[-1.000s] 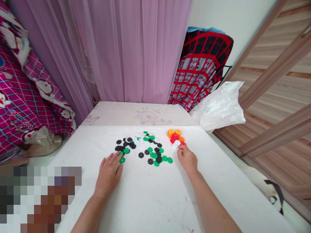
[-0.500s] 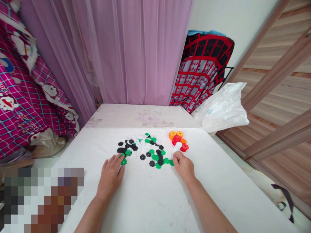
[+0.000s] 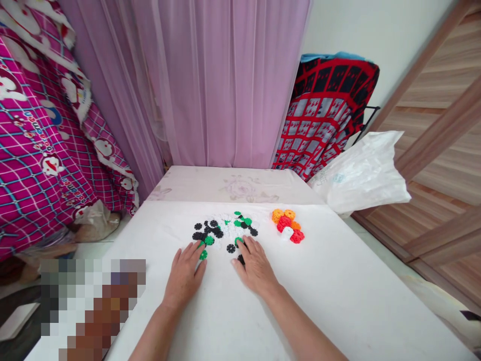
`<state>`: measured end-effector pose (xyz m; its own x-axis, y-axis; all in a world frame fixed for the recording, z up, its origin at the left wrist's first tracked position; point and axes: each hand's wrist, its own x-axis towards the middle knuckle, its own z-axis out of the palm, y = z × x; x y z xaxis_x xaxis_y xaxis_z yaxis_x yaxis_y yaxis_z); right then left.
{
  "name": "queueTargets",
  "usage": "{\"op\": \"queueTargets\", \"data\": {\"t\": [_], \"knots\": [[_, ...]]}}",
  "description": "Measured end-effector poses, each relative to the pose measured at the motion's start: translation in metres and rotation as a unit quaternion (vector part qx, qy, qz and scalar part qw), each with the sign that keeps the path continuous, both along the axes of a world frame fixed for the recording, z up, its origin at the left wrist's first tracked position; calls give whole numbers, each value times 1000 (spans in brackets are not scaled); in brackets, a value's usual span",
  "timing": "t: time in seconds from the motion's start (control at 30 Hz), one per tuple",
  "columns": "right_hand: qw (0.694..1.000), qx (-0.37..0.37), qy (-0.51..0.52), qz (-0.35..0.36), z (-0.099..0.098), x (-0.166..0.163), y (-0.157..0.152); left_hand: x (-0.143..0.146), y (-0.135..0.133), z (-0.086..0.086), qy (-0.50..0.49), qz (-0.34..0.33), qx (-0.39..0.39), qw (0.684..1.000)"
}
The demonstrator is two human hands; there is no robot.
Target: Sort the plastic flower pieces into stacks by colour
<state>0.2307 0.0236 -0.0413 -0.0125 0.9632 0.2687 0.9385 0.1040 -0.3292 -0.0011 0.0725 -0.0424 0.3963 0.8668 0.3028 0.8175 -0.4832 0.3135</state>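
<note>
Flat on the white tabletop, my left hand (image 3: 187,273) is open, its fingertips touching green discs (image 3: 203,255) at the near left of a loose heap. These are small round plastic pieces with notched rims. Black discs (image 3: 198,235) lie just beyond those fingers, with white discs (image 3: 225,223) in the heap's middle. My right hand (image 3: 259,265) rests open with fingers spread over green and black discs, covering most of them. A single black disc (image 3: 231,248) sits between the two hands.
Right of the heap is a cluster of orange discs (image 3: 277,215) and red discs (image 3: 284,224), with a white piece (image 3: 287,233) against it. A white plastic bag (image 3: 364,173) stands beyond the right edge of the table (image 3: 240,321). Purple curtains (image 3: 221,85) hang behind.
My right hand has moved left from beside the white piece onto the green and black discs, and its fingers have spread. My left hand stays by the same discs. The view has shifted slightly.
</note>
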Motion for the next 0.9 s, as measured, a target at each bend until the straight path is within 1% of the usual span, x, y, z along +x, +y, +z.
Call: {"op": "queueTargets", "data": {"t": [0.07,0.13,0.2,0.23,0.3,0.37,0.4,0.43,0.5,0.57,0.6,0.63,0.7,0.77,0.9], "knots": [[999,18,16,34,2,-13,2,0,0,-1,-7,-5,1,1000],[995,40,47,84,3,-23,6,0,1,-3,-16,-6,3,1000],[984,70,103,130,3,-31,14,-2,1,-6,-26,-2,9,1000],[977,87,136,141,3,-34,20,-2,2,-7,-29,2,15,999],[966,117,192,131,4,-35,39,-2,1,-8,-29,11,28,999],[965,128,208,93,8,-33,64,3,-3,-5,-20,12,43,999],[971,118,194,80,11,-32,78,7,-6,-3,-12,2,48,999],[979,93,167,76,15,-30,92,13,-10,0,-3,-19,53,998],[993,19,93,75,26,-28,117,27,-18,6,21,-89,53,994],[992,-55,24,113,35,-27,135,41,-23,11,44,-161,45,985],[987,-82,-1,135,37,-26,140,45,-24,12,51,-175,40,982],[983,-98,-16,152,38,-24,142,48,-24,13,59,-182,34,981],[981,-97,-26,165,36,-19,138,47,-19,14,67,-168,19,983],[984,-66,-24,163,29,-10,126,39,-12,13,65,-141,10,988],[984,-3,-23,175,16,8,87,19,3,8,36,-104,27,994]]}}
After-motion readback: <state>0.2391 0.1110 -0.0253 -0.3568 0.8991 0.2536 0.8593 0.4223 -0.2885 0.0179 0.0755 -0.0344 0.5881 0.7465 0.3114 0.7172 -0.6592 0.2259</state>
